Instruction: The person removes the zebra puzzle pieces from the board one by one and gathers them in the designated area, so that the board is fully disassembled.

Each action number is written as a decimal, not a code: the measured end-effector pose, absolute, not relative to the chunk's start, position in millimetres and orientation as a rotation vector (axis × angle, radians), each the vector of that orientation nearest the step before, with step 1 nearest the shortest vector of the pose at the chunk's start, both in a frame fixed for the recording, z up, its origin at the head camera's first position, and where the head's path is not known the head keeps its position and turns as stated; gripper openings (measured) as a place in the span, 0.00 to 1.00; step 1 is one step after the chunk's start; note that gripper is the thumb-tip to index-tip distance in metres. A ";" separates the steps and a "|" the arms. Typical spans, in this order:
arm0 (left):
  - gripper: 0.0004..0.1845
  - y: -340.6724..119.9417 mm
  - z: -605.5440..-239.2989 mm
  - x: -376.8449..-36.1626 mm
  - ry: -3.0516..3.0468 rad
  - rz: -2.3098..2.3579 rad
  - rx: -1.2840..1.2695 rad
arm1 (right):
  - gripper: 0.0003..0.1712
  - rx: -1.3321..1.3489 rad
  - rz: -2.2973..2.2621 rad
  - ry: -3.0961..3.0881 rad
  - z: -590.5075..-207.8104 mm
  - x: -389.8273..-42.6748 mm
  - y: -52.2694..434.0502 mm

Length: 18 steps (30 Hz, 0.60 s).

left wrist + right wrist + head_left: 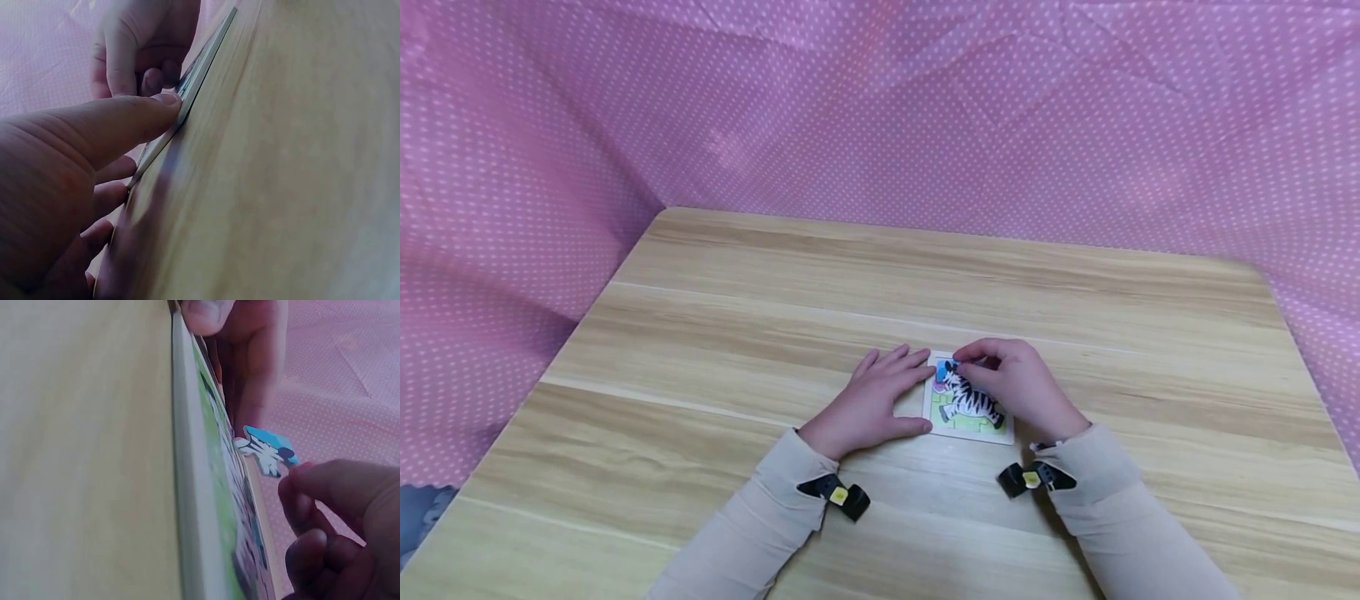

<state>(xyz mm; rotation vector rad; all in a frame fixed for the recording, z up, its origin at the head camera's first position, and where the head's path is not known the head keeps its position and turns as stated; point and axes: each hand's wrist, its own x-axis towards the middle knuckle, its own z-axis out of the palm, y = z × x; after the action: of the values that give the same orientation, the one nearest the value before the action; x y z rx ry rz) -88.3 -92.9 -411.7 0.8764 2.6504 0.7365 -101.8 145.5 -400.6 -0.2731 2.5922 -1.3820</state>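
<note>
A small square jigsaw puzzle board [973, 438] with a pale rim lies flat on the table. Its picture is a black-and-white zebra [972, 403] on green. Between thumb and index finger my right hand [1021, 379] pinches a puzzle piece [267, 449], blue with part of the zebra's head. In the right wrist view this piece is raised and tilted over the board's far part. My left hand [880, 402] rests at the board's left side, fingers spread. Its thumb [140, 119] touches the near left corner, and fingertips meet the left edge. The right hand covers the board's upper right.
A wood-grain table [737, 333] extends around the board on all sides. Pink cloth with white dots [887, 117] hangs behind and at both sides of it. Each wrist carries a black strap device, the left one [838, 495] close to the tabletop.
</note>
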 end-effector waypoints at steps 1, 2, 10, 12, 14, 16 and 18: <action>0.40 -92.9 -411.9 -88.5 2.651 0.731 0.873 | 0.09 -0.271 -1.389 2.589 -399.9 -101.9 146.6; 0.40 -93.0 -412.1 -88.7 2.651 0.725 0.869 | 0.09 -0.275 -1.391 2.589 -399.0 -102.1 147.9; 0.40 -93.2 -413.6 -89.3 2.651 0.717 0.849 | 0.09 -0.180 -1.436 2.565 -393.6 -106.5 162.4; 0.40 -93.0 -413.9 -89.4 2.652 0.717 0.844 | 0.10 -0.144 -1.442 2.570 -392.6 -108.3 167.3; 0.40 -92.8 -414.3 -89.6 2.652 0.720 0.842 | 0.10 -0.109 -1.450 2.572 -391.5 -109.6 172.8; 0.41 -92.5 -414.5 -89.6 2.649 0.722 0.836 | 0.11 -0.078 -1.466 2.570 -390.5 -110.7 178.4; 0.41 -92.2 -414.7 -89.2 2.650 0.719 0.838 | 0.12 -0.063 -1.480 2.571 -389.7 -111.6 184.2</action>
<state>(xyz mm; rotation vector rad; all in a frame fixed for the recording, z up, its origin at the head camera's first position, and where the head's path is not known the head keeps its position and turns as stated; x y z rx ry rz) -89.2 -92.2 -414.7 0.8378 2.6497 0.7193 -111.6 184.2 -389.7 -0.0629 2.5715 -1.4804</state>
